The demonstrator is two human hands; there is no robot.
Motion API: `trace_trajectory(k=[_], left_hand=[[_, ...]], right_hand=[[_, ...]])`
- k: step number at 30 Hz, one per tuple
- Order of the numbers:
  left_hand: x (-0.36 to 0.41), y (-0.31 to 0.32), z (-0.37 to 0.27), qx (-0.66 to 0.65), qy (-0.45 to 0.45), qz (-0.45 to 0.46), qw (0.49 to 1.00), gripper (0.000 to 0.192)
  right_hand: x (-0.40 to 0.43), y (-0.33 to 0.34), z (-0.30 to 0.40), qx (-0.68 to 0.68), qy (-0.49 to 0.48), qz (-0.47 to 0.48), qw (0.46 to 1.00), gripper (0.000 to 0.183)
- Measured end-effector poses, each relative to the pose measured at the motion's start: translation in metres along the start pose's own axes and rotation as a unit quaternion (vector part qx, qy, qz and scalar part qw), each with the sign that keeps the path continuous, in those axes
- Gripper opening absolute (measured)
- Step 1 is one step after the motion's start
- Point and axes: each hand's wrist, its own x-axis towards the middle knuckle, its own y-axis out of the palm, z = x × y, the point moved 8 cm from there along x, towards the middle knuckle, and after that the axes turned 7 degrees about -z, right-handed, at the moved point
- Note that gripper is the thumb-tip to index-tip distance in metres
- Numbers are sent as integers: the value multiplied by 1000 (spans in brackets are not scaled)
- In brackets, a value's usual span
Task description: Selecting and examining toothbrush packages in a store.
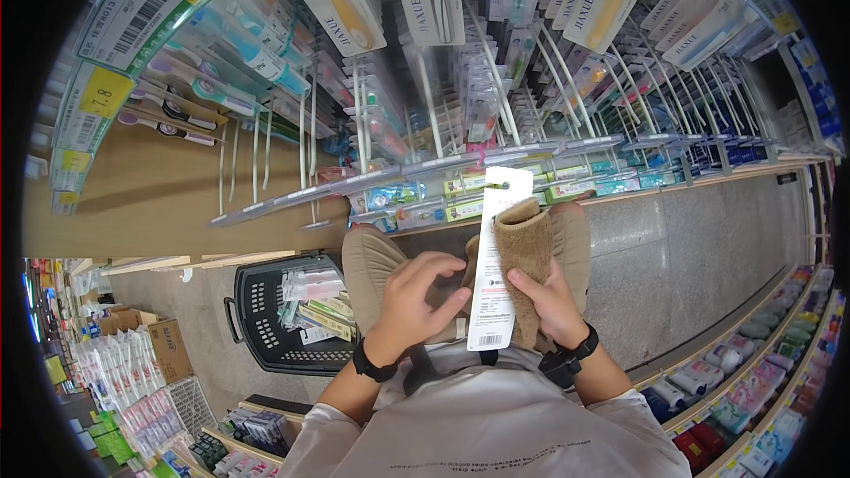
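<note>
My right hand (548, 299) grips a folded brown cloth (524, 245), thumb across its front. A tall white packaging card (491, 279) with printing, a barcode and a hanging hole stands upright against the cloth's left side; what holds it is hidden. My left hand (425, 299) is just left of the card, thumb and fingers apart, with nothing visible between them. Part of another brown thing shows behind its fingertips. Both wrists wear black bands. Hooks with packaged toothbrushes (339, 0) hang in front of me, above boxed goods (465, 209) on low shelves.
A black plastic basket (249, 305) holding packaged goods stands on the floor to my left. A bare wooden shelf panel (133, 212) is at the upper left. Metal display hooks (428, 106) stick out towards me. Shelves of packaged goods (724, 372) run along the lower right.
</note>
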Motion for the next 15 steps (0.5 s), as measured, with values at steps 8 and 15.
trace_trajectory(k=[8, 15], left_hand=[[-10, 27, 15, -4, -92, 84, 992, 34], [-22, 26, 31, -73, -183, 101, 975, 21]], right_hand=[[-3, 2, -3, -54, -23, 16, 998, 49], [-2, -12, 9, -42, -38, -9, 998, 49]])
